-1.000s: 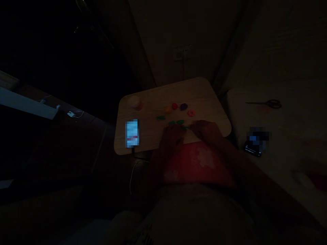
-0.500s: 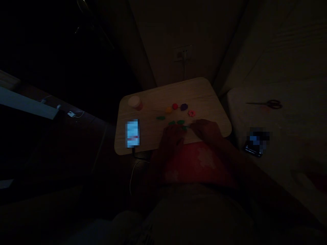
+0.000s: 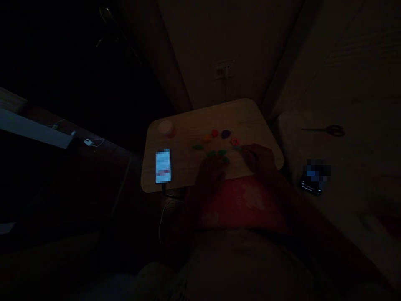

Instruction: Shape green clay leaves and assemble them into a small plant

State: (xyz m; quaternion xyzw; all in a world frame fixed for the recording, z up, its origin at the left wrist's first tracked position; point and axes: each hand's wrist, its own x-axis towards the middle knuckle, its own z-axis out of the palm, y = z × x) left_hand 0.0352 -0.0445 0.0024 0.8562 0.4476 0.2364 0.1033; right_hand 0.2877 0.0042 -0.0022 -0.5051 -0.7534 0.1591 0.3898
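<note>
Dimly lit, a pale wooden counter (image 3: 188, 125) with rounded corners fills the centre of the frame, and a person's two bare hands reach over its lower edge. The right hand (image 3: 259, 158), right of centre, has its fingers clamped on a slim greenish item (image 3: 237, 148) that points left; it is too dark to say what it is. Its tip lies just below a pink flower-shaped ring (image 3: 235, 142). The left hand (image 3: 211, 169), at the centre, is bent low over the counter, and whether its fingers are apart or together cannot be told in the shadow. Just beside its fingertips are three small green pieces (image 3: 222, 152); touching or not is unclear. Another green piece (image 3: 198, 147) lies farther left. Above these, left to right, sit an orange lump (image 3: 206, 137), a red ball (image 3: 214, 133) and a purple lump (image 3: 225, 134). On the counter's left side stands a small tub with a pale lid (image 3: 166, 128), and below it a lit phone (image 3: 163, 166), its screen pixelated, with a cable (image 3: 171, 196) at its lower end. At the right of the frame, dark scissors (image 3: 335, 131) lie above a second device (image 3: 311, 184) on a pale surface (image 3: 354, 159).
</note>
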